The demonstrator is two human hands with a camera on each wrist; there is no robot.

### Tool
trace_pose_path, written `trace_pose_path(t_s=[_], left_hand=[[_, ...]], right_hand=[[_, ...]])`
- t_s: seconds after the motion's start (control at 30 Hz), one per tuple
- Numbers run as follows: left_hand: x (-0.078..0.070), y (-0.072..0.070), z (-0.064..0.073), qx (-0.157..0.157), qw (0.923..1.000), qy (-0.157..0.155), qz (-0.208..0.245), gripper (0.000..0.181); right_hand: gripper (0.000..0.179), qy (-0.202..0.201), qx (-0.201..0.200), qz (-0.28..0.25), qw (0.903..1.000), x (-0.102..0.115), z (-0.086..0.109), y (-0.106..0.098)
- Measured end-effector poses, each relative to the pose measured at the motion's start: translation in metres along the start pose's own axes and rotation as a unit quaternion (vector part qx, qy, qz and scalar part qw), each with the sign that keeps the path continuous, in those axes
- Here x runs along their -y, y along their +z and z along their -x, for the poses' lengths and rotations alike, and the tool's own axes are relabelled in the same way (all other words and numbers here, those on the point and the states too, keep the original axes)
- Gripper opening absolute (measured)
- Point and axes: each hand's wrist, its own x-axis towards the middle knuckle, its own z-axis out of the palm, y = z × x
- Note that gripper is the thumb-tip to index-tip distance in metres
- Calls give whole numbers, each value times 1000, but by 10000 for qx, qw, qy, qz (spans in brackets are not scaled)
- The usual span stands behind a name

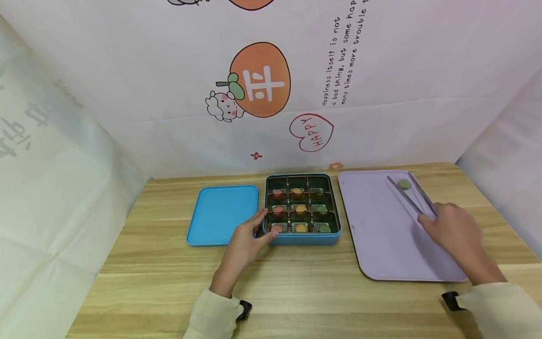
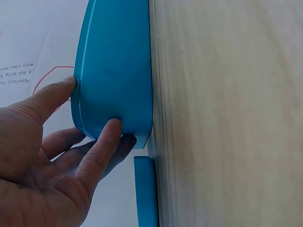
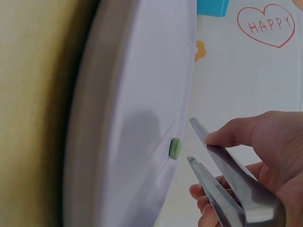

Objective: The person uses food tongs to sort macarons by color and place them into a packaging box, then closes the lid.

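Observation:
In the head view my left hand rests at the near left corner of a blue tin, thumb on the front rim and fingertips against the left side. Inside, a divided insert holds pink, yellow and green macarons in columns; no macaron shows in the back right compartment. My right hand grips metal tongs over a lilac tray. Their arms stand spread about a green macaron at the tray's back. In the right wrist view the tong tips are apart from this macaron.
A blue lid lies left of the tin on the wooden table. The tray stands just right of the tin. A white printed cloth hangs behind the table, with more white cloth at both sides.

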Motion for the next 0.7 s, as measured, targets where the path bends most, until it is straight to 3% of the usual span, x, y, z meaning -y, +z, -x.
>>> trace_pose_path(t_s=[0.7], left_hand=[[0,0,0,27,10000,1,35,68]], right_hand=[[36,263,252,-32,9993,-8,-8,2]])
